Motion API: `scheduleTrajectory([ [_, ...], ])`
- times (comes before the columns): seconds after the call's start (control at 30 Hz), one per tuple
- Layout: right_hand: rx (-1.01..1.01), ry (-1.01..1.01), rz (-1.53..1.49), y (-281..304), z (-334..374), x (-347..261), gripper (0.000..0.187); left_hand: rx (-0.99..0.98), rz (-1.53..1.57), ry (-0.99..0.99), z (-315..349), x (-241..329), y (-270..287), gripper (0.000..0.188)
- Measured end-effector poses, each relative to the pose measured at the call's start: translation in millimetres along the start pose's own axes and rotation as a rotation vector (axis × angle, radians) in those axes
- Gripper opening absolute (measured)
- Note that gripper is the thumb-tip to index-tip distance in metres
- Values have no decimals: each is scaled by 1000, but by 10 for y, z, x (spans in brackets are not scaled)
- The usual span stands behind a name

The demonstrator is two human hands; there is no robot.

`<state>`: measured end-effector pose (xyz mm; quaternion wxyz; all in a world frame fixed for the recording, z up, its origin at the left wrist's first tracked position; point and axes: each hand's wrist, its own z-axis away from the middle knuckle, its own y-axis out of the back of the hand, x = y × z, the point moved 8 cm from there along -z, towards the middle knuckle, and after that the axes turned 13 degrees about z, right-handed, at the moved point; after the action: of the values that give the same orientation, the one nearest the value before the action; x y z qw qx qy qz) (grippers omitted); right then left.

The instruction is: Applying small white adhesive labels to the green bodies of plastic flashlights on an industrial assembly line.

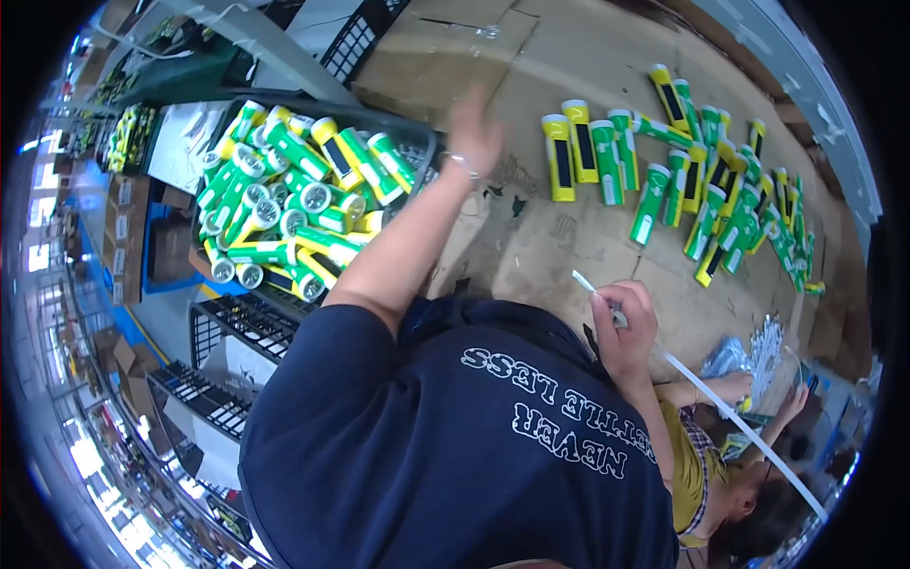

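Observation:
My left hand (474, 131) is raised with its fingers apart and holds nothing; it hovers over the cardboard surface (569, 237), just right of a dark crate (424, 142). The crate is heaped with green and yellow flashlights (294, 204). My right hand (622, 324) is closed on a long thin white strip (730, 412) that runs down to the right. More green and yellow flashlights (706, 190) lie in rows on the cardboard beyond my right hand. My dark blue shirt fills the lower middle of the view.
Another person in a yellow top (697, 474) works at the lower right, a hand (739, 387) near clear plastic bags (758, 351). Empty black crates (237, 322) stand at the lower left. Cardboard boxes (123, 228) and shelving line the left side.

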<state>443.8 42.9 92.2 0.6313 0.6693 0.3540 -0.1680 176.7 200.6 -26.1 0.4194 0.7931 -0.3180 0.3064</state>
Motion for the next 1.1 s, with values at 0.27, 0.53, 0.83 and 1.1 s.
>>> scheduleTrajectory([
  [0.27,-61,134,-52,-261,-190,-307,7,19,-627,790,344,-1500,1647,81],
  [0.53,-74,141,-116,-360,-230,-517,9,-398,-322,1030,178,-1467,1738,62],
  [0.83,-34,106,-151,-337,-318,-507,7,62,913,910,251,-533,2428,53],
  [1.1,-87,149,-376,-412,-575,-758,7,-326,1526,950,698,567,1111,45],
])
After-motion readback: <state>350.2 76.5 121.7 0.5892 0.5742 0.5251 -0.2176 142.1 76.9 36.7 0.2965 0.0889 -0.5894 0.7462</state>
